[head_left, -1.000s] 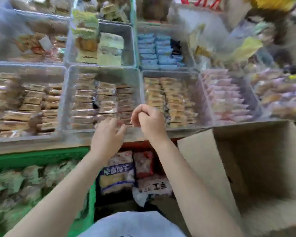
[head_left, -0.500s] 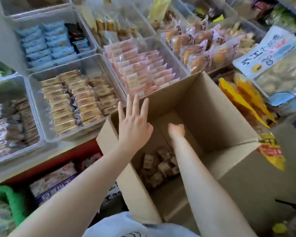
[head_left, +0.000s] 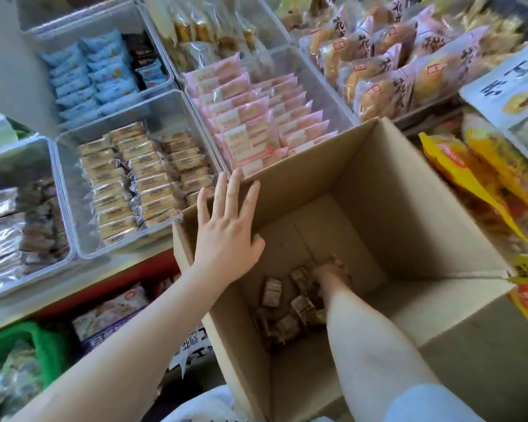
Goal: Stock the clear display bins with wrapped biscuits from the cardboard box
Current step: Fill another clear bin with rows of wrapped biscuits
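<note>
On the far left, a clear bin [head_left: 25, 226] is holding dark silver-wrapped packets, and just beside it the bin of tan biscuits [head_left: 141, 181] is sitting nearly full, its rows packed close. The left hand [head_left: 226, 236] is lying flat with fingers spread, pressing on the near-left wall of the cardboard box [head_left: 409, 208] and overlapping its rim, seemingly steadying it. Inside, a small scatter of wrapped biscuits [head_left: 290, 306] is lying loose on the box floor, and the right hand [head_left: 333, 269] is reaching deep among them; I cannot tell whether it is closing on any, since the fingers are blurring into the packets. The risk is looking twofold. The box is standing tall and almost empty, so if the left hand is easing off while the right is pulling up, the box may be tipping or sliding toward the pink packets [head_left: 256, 117] behind it. Also, grabbing several slippery wrappers blind is likely letting 1 or 2 drop back, or crushing brittle biscuits under a tight grip. To the right, yellow bags [head_left: 476, 178] are crowding the box wall, leaving little room to shift it.
</note>
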Demonstrator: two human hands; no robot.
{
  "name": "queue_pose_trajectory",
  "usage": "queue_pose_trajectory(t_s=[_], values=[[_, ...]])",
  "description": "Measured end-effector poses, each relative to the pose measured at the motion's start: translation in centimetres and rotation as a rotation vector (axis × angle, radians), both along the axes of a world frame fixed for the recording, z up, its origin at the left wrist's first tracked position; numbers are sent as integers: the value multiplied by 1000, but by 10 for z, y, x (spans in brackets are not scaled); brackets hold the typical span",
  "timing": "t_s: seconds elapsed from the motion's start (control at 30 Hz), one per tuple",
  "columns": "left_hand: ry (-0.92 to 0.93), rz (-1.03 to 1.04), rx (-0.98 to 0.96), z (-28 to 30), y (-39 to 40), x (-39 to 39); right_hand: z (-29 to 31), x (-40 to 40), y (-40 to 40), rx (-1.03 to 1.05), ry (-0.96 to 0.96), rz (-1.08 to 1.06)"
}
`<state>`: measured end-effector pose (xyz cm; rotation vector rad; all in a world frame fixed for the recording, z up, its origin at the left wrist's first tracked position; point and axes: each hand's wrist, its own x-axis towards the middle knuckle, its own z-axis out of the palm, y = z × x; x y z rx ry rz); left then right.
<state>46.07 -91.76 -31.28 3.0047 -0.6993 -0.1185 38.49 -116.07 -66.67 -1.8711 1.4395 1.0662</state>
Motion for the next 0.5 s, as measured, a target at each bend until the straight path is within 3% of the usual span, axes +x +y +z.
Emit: queue_pose_trajectory(t_s=[0.07, 0.17, 0.3, 0.4, 0.5], values=[[14, 1, -9, 1, 0, 0, 82, 12, 20, 34, -83, 19], [31, 13, -35, 3, 0, 1, 201, 46, 57, 220, -384, -29], [73, 23, -89, 9, 0, 1, 282, 70, 81, 621, -750, -530], [135, 48, -177, 15, 3, 2, 315, 76, 83, 833, -778, -905], [255, 109, -350, 32, 6, 6, 346, 65, 87, 945, -800, -1078]])
